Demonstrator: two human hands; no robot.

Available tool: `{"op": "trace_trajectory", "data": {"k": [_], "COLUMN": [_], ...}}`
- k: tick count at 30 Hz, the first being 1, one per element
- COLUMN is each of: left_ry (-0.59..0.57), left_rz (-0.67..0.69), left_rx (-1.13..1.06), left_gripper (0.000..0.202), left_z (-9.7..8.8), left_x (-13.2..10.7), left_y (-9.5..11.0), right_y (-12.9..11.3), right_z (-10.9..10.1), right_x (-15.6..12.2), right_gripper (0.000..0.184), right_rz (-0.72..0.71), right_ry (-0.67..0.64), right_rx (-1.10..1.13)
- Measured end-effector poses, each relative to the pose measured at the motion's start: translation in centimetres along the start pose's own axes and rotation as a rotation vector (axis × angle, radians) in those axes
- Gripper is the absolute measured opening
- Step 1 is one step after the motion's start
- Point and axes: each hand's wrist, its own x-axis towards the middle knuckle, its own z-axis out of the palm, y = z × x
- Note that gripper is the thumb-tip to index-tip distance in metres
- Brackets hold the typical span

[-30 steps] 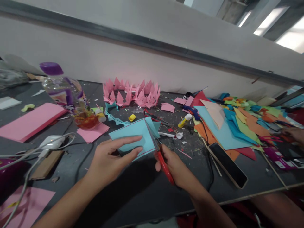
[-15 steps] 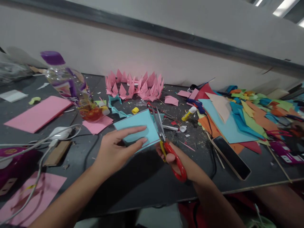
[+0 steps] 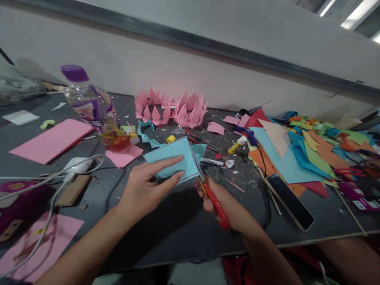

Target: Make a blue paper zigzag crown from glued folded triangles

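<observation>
My left hand grips a light blue sheet of paper above the table, its thumb and forefinger lying over the face. A dark line runs along the sheet's lower edge. In my right hand is a pair of scissors with red and yellow handles. Their blades lie closed together along the sheet's right edge, pointing away from me. Beyond the blades, a small blue paper flap sticks out to the right. My right fingers are wrapped round the handles.
Behind the sheet stands a ring of pink paper spikes. A purple-capped bottle is at the left, near pink paper and white cables. To the right are a glue stick, a glue gun, a phone and coloured paper.
The scissors have gone from open blades to closed ones along the sheet's right edge. A blue flap now shows beyond them. The view has shifted slightly.
</observation>
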Motion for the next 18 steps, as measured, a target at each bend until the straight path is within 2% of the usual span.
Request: {"op": "trace_trajectory", "data": {"k": [3,4,11,14,18], "left_ry": [-0.015,-0.020,-0.013,-0.011,-0.030], "left_rz": [-0.053,-0.074,-0.137,-0.105,-0.041], "left_rx": [-0.022,-0.034,-0.108,-0.123,-0.130], "left_gripper": [0.028,0.030,0.032,0.029,0.026], "left_z": [0.0,0.0,0.1,0.0,0.1], "left_x": [0.0,-0.1,-0.1,-0.1,0.0], "left_y": [0.0,0.0,-0.1,-0.1,0.0], "right_y": [-0.3,-0.2,0.6,0.9,1.3], "right_z": [0.0,-0.1,-0.8,-0.9,-0.7], "right_x": [-0.1,-0.1,0.1,0.2,0.5], "right_gripper": [0.054,0.053,0.018,0.012,0.018], "right_rz": [0.140,0.130,-0.242,-0.273,-0.254], "right_ry": [-0.037,-0.036,-0.050,-0.070,-0.079], "right_rx": [0.117,0.116,-0.172,-0.195,-0.111]}}
